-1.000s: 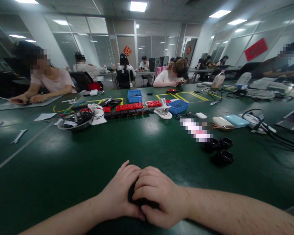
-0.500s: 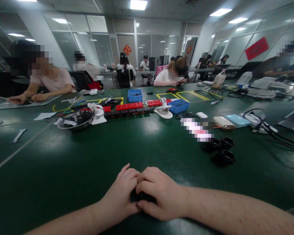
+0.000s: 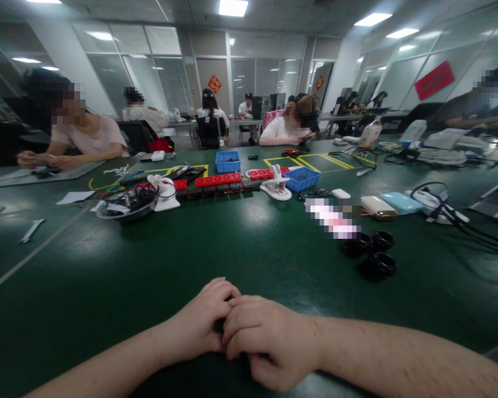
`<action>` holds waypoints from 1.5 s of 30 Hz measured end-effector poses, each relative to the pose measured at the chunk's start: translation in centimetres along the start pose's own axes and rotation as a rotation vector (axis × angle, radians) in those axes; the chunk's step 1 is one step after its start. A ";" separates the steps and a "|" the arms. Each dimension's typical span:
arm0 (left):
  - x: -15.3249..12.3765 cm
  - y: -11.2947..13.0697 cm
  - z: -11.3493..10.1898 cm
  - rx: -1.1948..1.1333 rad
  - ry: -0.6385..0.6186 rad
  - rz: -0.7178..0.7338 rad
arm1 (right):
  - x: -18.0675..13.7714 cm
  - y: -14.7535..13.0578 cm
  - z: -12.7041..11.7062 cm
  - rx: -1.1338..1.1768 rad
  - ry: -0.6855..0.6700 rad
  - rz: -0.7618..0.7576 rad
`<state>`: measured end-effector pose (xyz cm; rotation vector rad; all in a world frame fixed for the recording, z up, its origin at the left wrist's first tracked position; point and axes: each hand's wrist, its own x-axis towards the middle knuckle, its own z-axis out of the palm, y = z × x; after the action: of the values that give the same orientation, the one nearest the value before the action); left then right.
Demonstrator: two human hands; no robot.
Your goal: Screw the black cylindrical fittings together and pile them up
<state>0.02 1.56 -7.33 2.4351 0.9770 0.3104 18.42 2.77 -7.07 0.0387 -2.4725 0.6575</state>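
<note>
My left hand (image 3: pixel 201 320) and my right hand (image 3: pixel 269 334) meet low in the middle of the view, just over the green table (image 3: pixel 157 276). The left fingers curl round from the far side and touch the right fingertips. My right hand is closed, its fingers bent toward the left palm and its thumb tucked underneath. A small dark patch shows in the gap between the hands; whatever they grip is almost wholly covered. To the right, nearest to them, several black ring-shaped parts (image 3: pixel 380 265) stand together.
Red-topped power strips (image 3: pixel 218 179) run across the table behind a white clip stand (image 3: pixel 276 188) and a blue basket (image 3: pixel 302 179). A metal bowl of parts (image 3: pixel 124 209) and a wrench (image 3: pixel 31 231) lie left. Power banks (image 3: pixel 401 203) and cables are right. Co-workers sit around.
My right hand has turned, its thumb dropping lower and away from the left thumb. The left hand has curled inward, covering more of the dark object. A co-worker at left has raised both hands.
</note>
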 end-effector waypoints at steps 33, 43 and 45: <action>-0.8 2.0 1.6 0.022 0.184 -0.138 | 0.3 -0.4 -0.3 -0.107 0.057 0.206; 0.1 0.5 0.6 -0.025 0.080 -0.008 | 0.2 -0.2 -0.2 -0.009 -0.021 0.088; 0.0 0.3 0.8 -0.021 0.094 0.014 | 0.2 -0.2 -0.1 0.003 -0.005 0.062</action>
<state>0.48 1.10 -7.81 2.4282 0.9915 0.4414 18.35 2.67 -6.84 -0.0350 -2.4857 0.6876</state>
